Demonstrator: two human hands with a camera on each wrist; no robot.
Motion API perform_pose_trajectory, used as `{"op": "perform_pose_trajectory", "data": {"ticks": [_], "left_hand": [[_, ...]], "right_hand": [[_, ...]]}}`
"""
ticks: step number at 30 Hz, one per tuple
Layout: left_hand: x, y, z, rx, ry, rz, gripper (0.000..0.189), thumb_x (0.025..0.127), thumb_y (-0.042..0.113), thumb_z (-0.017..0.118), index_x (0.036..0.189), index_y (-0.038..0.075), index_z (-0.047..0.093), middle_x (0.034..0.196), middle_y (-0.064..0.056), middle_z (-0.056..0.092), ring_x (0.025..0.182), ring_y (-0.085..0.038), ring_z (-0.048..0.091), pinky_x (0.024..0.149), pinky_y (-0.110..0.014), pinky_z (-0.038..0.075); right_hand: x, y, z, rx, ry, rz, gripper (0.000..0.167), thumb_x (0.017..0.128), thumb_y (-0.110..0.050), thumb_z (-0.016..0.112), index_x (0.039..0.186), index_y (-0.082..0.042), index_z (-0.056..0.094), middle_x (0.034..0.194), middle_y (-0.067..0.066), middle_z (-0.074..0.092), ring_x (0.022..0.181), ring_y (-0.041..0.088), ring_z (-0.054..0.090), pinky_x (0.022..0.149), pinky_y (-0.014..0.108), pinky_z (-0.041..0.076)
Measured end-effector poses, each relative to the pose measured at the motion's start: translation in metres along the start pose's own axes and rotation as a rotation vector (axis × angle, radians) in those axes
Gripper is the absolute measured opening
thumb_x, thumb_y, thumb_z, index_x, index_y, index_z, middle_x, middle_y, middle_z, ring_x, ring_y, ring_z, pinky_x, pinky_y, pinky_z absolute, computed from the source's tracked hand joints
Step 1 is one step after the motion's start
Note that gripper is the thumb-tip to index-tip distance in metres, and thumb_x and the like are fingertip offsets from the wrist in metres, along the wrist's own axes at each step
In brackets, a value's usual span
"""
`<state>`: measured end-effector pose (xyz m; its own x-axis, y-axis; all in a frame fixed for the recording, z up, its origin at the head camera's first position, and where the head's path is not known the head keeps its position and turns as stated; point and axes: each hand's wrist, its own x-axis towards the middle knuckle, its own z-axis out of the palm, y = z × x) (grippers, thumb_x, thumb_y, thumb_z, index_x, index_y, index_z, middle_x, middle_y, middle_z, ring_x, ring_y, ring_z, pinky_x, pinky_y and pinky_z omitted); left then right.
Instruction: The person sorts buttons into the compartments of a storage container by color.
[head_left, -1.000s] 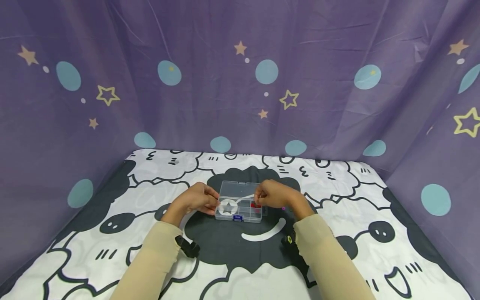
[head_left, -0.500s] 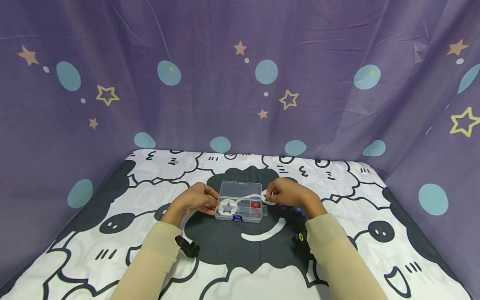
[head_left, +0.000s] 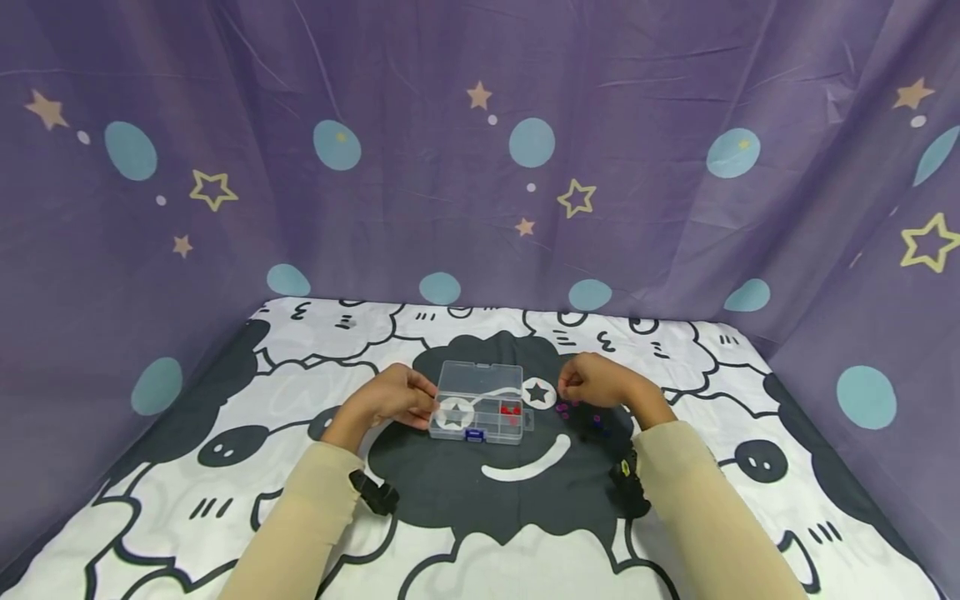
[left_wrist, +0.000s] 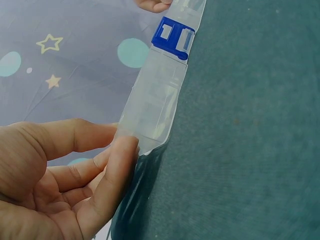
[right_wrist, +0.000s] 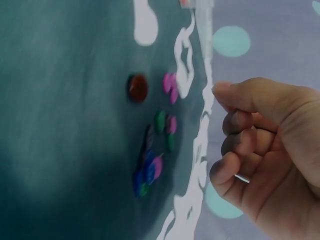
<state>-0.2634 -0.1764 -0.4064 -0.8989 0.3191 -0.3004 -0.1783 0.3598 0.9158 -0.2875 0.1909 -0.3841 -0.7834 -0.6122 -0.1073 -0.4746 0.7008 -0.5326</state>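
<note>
A clear plastic compartment box (head_left: 468,425) with a blue latch (left_wrist: 173,38) lies with its lid (head_left: 480,379) raised at the back. Small red pieces (head_left: 511,410) sit in one compartment on its right side. My left hand (head_left: 393,398) grips the box's left end; the left wrist view shows thumb and fingers pinching its corner. To the right of the box, my right hand (head_left: 596,382) hovers near small coloured button-like pieces (head_left: 564,409). Its fingers are loosely curled and I see nothing between them. In the right wrist view, a reddish-brown disc (right_wrist: 138,88) lies beside pink pieces (right_wrist: 170,86).
More green, blue and pink pieces (right_wrist: 150,170) lie scattered on the dark part of the patterned cloth (head_left: 465,492). A purple curtain (head_left: 450,225) with stars and dots rises behind and at both sides. Each wrist carries a small black device (head_left: 375,493).
My right hand has moved from above the box's right compartments rightward to the loose pieces, uncovering the red pieces in the box. My left hand stays on the box's left end.
</note>
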Motion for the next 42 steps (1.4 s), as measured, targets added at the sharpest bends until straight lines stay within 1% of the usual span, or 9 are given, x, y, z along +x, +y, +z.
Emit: {"op": "perform_pose_trajectory", "data": {"ticks": [2, 8, 9, 15, 22, 28, 32, 37, 42], "left_hand": [[0.0, 0.0, -0.001, 0.001, 0.0, 0.002, 0.031, 0.09, -0.003, 0.071, 0.118, -0.014, 0.063, 0.091, -0.019, 0.066, 0.07, -0.022, 0.068, 0.068, -0.036, 0.066], [0.0, -0.001, 0.0, -0.003, -0.003, 0.001, 0.032, 0.09, -0.003, 0.071, 0.119, -0.014, 0.062, 0.091, -0.019, 0.066, 0.069, -0.022, 0.069, 0.068, -0.036, 0.066], [0.0, -0.001, 0.0, -0.004, -0.002, 0.0, 0.031, 0.09, -0.003, 0.071, 0.119, -0.014, 0.062, 0.091, -0.019, 0.066, 0.069, -0.022, 0.069, 0.068, -0.036, 0.066], [0.001, 0.0, 0.0, -0.005, -0.005, 0.003, 0.032, 0.091, -0.003, 0.07, 0.12, -0.015, 0.062, 0.092, -0.02, 0.066, 0.069, -0.022, 0.069, 0.068, -0.037, 0.066], [0.001, 0.0, 0.001, -0.008, -0.007, 0.007, 0.033, 0.09, -0.003, 0.071, 0.12, -0.015, 0.061, 0.091, -0.02, 0.066, 0.069, -0.022, 0.069, 0.067, -0.036, 0.066], [0.001, -0.001, 0.001, -0.011, -0.006, 0.002, 0.033, 0.09, -0.003, 0.071, 0.12, -0.015, 0.061, 0.091, -0.019, 0.066, 0.069, -0.021, 0.069, 0.068, -0.036, 0.066], [0.001, -0.001, 0.001, -0.014, -0.005, 0.004, 0.033, 0.09, -0.004, 0.071, 0.12, -0.015, 0.061, 0.091, -0.019, 0.066, 0.069, -0.021, 0.069, 0.067, -0.036, 0.066], [0.001, -0.002, 0.001, -0.011, -0.001, -0.001, 0.032, 0.09, -0.004, 0.071, 0.119, -0.014, 0.062, 0.091, -0.019, 0.066, 0.069, -0.022, 0.069, 0.068, -0.036, 0.066], [0.001, -0.001, 0.001, -0.012, 0.009, -0.005, 0.031, 0.09, -0.004, 0.071, 0.118, -0.014, 0.063, 0.091, -0.019, 0.066, 0.069, -0.023, 0.069, 0.068, -0.036, 0.066]], "right_hand": [[0.0, 0.004, 0.0, -0.003, -0.005, 0.011, 0.009, 0.097, -0.003, 0.066, 0.089, -0.003, 0.071, 0.078, 0.001, 0.068, 0.067, 0.01, 0.055, 0.062, 0.028, 0.049], [0.002, 0.018, 0.0, -0.059, -0.03, 0.002, 0.011, 0.093, -0.002, 0.067, 0.084, -0.007, 0.071, 0.075, -0.005, 0.066, 0.067, 0.007, 0.053, 0.063, 0.025, 0.048], [0.002, 0.02, -0.001, -0.069, -0.035, -0.003, 0.011, 0.092, -0.002, 0.068, 0.084, -0.007, 0.072, 0.076, -0.006, 0.066, 0.068, 0.007, 0.054, 0.064, 0.025, 0.048], [0.001, 0.027, -0.005, -0.09, -0.063, 0.036, 0.011, 0.09, 0.001, 0.068, 0.087, -0.008, 0.074, 0.081, -0.005, 0.07, 0.073, 0.009, 0.059, 0.069, 0.028, 0.053], [0.003, 0.027, -0.005, -0.119, -0.073, 0.072, 0.009, 0.087, -0.001, 0.072, 0.089, -0.009, 0.075, 0.082, -0.004, 0.071, 0.075, 0.01, 0.062, 0.071, 0.03, 0.056], [0.005, 0.022, -0.004, -0.161, -0.079, 0.06, 0.007, 0.086, -0.002, 0.074, 0.087, -0.009, 0.074, 0.079, -0.005, 0.069, 0.072, 0.01, 0.061, 0.069, 0.029, 0.055], [0.007, 0.019, -0.004, -0.171, -0.095, 0.064, 0.008, 0.087, -0.002, 0.074, 0.087, -0.01, 0.074, 0.078, -0.005, 0.068, 0.071, 0.009, 0.059, 0.068, 0.027, 0.054], [0.007, 0.018, -0.004, -0.168, -0.109, 0.089, 0.009, 0.088, -0.003, 0.074, 0.087, -0.012, 0.074, 0.078, -0.005, 0.068, 0.07, 0.01, 0.059, 0.067, 0.027, 0.053], [0.008, 0.019, -0.005, -0.184, -0.122, 0.089, 0.008, 0.089, -0.004, 0.074, 0.087, -0.012, 0.074, 0.079, -0.005, 0.068, 0.071, 0.01, 0.058, 0.068, 0.028, 0.053]]}}
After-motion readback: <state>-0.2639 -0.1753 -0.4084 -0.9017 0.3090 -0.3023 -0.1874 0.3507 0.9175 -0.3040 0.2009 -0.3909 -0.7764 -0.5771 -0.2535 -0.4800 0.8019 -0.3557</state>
